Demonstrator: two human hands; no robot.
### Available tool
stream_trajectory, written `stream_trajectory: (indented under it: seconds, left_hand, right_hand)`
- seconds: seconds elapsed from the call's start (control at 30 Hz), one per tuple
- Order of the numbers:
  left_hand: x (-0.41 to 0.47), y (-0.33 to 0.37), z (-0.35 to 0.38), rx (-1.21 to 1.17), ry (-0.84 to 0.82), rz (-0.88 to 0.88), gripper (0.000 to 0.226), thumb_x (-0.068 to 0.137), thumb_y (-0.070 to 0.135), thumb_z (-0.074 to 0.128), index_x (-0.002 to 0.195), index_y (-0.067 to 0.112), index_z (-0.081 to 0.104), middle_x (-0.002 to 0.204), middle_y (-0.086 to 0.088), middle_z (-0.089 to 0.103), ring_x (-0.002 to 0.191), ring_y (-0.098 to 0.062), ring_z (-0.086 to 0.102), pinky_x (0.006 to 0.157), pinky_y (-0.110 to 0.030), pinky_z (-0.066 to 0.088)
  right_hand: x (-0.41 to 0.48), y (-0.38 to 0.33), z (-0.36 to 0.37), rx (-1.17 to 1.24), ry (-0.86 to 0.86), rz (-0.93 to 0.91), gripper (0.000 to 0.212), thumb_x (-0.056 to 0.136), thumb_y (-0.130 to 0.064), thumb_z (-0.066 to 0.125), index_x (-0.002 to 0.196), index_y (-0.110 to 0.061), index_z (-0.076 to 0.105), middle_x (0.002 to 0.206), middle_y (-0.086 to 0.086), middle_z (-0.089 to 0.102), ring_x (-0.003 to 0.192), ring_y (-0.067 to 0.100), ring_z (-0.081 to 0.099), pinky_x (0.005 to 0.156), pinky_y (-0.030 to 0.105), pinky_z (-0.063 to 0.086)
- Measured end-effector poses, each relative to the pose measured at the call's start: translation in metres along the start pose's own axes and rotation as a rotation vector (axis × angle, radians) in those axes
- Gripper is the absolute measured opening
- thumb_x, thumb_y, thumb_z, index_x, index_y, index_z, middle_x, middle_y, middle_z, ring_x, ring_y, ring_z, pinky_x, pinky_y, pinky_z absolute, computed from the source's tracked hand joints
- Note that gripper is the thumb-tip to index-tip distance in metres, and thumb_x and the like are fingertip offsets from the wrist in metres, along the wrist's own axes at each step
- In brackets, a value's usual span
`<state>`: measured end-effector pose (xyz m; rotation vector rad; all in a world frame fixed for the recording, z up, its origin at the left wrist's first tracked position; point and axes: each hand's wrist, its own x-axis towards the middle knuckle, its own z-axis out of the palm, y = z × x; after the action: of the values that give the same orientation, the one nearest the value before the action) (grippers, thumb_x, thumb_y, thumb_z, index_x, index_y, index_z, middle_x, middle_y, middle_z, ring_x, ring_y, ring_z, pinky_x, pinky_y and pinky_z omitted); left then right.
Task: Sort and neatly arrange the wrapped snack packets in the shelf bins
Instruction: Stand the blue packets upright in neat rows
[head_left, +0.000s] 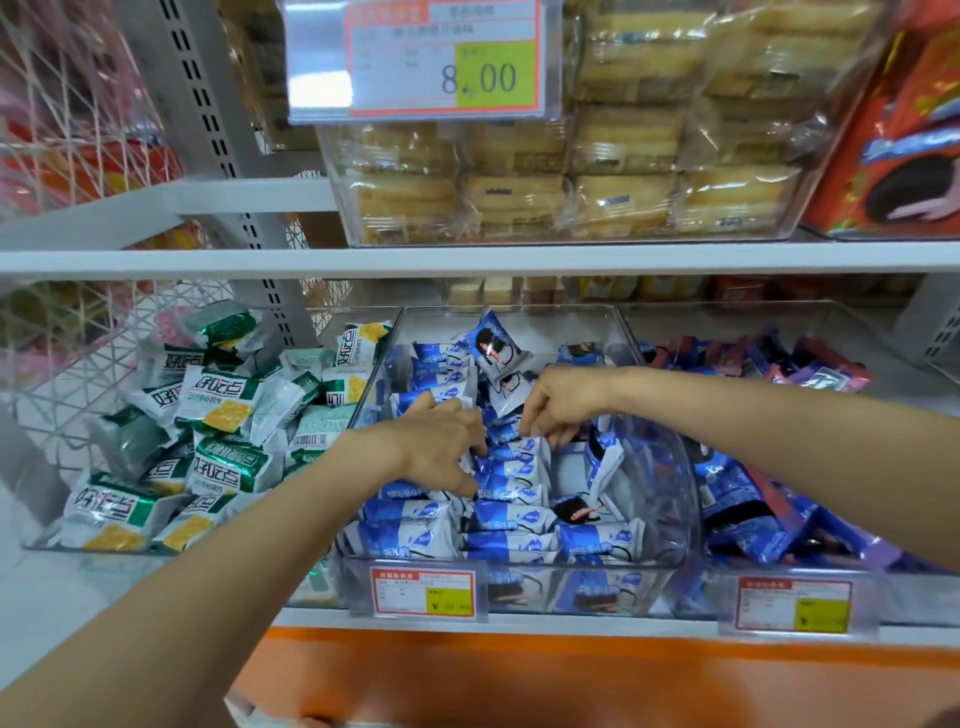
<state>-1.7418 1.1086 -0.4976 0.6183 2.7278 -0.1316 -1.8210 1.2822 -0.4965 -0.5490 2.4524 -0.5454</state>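
Both hands are inside the clear middle bin (691, 530), which holds several blue-and-white snack packets (511, 517). My left hand (441, 444) lies on the packets at the bin's left middle, fingers curled round the edge of a blue-and-white packet (514, 457). My right hand (558, 405) is just right of it, its fingertips pinching the top of another blue-and-white packet (506, 400). At the front, packets lie in tidy rows. Further back they are loose and tilted, one standing upright (491, 340).
A clear bin (41, 540) of green-and-white packets (218, 400) sits to the left. To the right is a bin of dark blue and purple packets (753, 499). Price tags (423, 592) hang on the shelf front. The shelf above (467, 257) carries a box of yellow cakes (571, 202).
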Motion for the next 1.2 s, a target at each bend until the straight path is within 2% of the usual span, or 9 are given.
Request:
stream_trajectory:
  seconds: [0.1, 0.17, 0.33, 0.47, 0.6, 0.67, 0.77, 0.97, 1.2]
  left_hand:
    - [-0.001, -0.002, 0.001, 0.015, -0.005, -0.002, 0.056, 0.092, 0.043, 0.051, 0.141, 0.021, 0.036, 0.147, 0.004, 0.029, 0.139, -0.019, 0.017, 0.113, -0.039, 0.007]
    - [0.0, -0.002, 0.003, 0.023, 0.005, -0.002, 0.059, 0.091, 0.044, 0.051, 0.143, 0.02, 0.033, 0.147, 0.005, 0.027, 0.137, -0.019, 0.018, 0.113, -0.038, 0.008]
    - [0.001, -0.001, 0.003, 0.039, 0.029, 0.013, 0.06, 0.091, 0.045, 0.05, 0.143, 0.019, 0.033, 0.145, 0.005, 0.028, 0.129, -0.016, 0.024, 0.109, -0.035, 0.012]
    - [-0.002, -0.004, 0.001, -0.093, 0.074, 0.065, 0.049, 0.089, 0.05, 0.053, 0.131, 0.026, 0.048, 0.146, 0.007, 0.031, 0.135, -0.015, 0.023, 0.112, -0.038, 0.011]
    - [-0.007, -0.015, -0.009, -0.243, 0.222, 0.067, 0.042, 0.087, 0.048, 0.056, 0.122, 0.024, 0.056, 0.132, 0.005, 0.048, 0.123, -0.013, 0.041, 0.109, -0.039, 0.029]
    - [-0.011, -0.019, -0.012, -0.302, 0.287, 0.059, 0.039, 0.088, 0.043, 0.058, 0.119, 0.019, 0.059, 0.12, 0.002, 0.057, 0.111, -0.012, 0.051, 0.1, -0.035, 0.04]
    - [-0.013, -0.019, -0.012, -0.311, 0.433, 0.001, 0.03, 0.09, 0.036, 0.058, 0.113, 0.017, 0.06, 0.118, 0.003, 0.059, 0.102, -0.01, 0.058, 0.09, -0.033, 0.048]
    - [-0.015, -0.023, -0.015, -0.335, 0.661, -0.097, 0.02, 0.091, 0.022, 0.056, 0.109, 0.015, 0.061, 0.111, -0.003, 0.06, 0.098, -0.019, 0.06, 0.081, -0.037, 0.05]
    - [0.008, -0.024, -0.042, -0.193, 0.509, -0.035, 0.032, 0.092, 0.023, 0.054, 0.123, 0.016, 0.054, 0.127, -0.002, 0.055, 0.118, -0.018, 0.048, 0.091, -0.022, 0.031]
  right_hand:
    - [0.003, -0.001, 0.0, -0.099, 0.166, 0.041, 0.02, 0.093, -0.004, 0.054, 0.107, 0.005, 0.064, 0.076, 0.013, 0.066, 0.069, 0.024, 0.066, 0.062, 0.028, 0.056]
    - [0.001, -0.004, 0.0, -0.143, 0.099, 0.066, 0.026, 0.092, -0.002, 0.054, 0.117, 0.001, 0.061, 0.087, 0.012, 0.067, 0.071, 0.02, 0.064, 0.069, 0.029, 0.058]
    - [-0.007, -0.011, -0.003, -0.052, 0.011, 0.084, 0.032, 0.093, -0.002, 0.054, 0.124, -0.003, 0.058, 0.088, 0.003, 0.065, 0.067, 0.009, 0.06, 0.054, 0.015, 0.053]
    - [-0.008, -0.016, -0.009, -0.114, 0.394, 0.066, 0.016, 0.095, -0.013, 0.053, 0.103, -0.003, 0.061, 0.088, 0.013, 0.069, 0.062, 0.016, 0.066, 0.048, 0.02, 0.05]
    - [0.009, -0.024, -0.018, -0.289, 0.774, 0.016, 0.034, 0.091, -0.039, 0.057, 0.115, -0.014, 0.059, 0.122, 0.004, 0.057, 0.105, 0.021, 0.055, 0.082, 0.03, 0.043]
    - [0.026, -0.027, -0.017, -0.335, 0.725, 0.073, 0.048, 0.087, -0.056, 0.054, 0.107, -0.013, 0.062, 0.119, 0.005, 0.055, 0.108, 0.023, 0.052, 0.085, 0.033, 0.043]
    - [0.045, -0.033, -0.014, -0.246, 0.669, 0.132, 0.045, 0.08, -0.059, 0.059, 0.063, -0.02, 0.046, 0.074, 0.008, 0.038, 0.076, 0.017, 0.04, 0.061, 0.026, 0.036]
    - [0.027, -0.034, -0.024, 0.012, 0.773, 0.005, 0.027, 0.076, -0.036, 0.07, 0.07, -0.016, 0.053, 0.067, 0.001, 0.053, 0.066, 0.019, 0.05, 0.062, 0.027, 0.035]
    - [-0.043, -0.012, -0.039, 0.318, 0.76, 0.038, 0.03, 0.08, -0.043, 0.07, 0.091, -0.017, 0.061, 0.078, -0.002, 0.062, 0.068, 0.013, 0.057, 0.064, 0.028, 0.049]
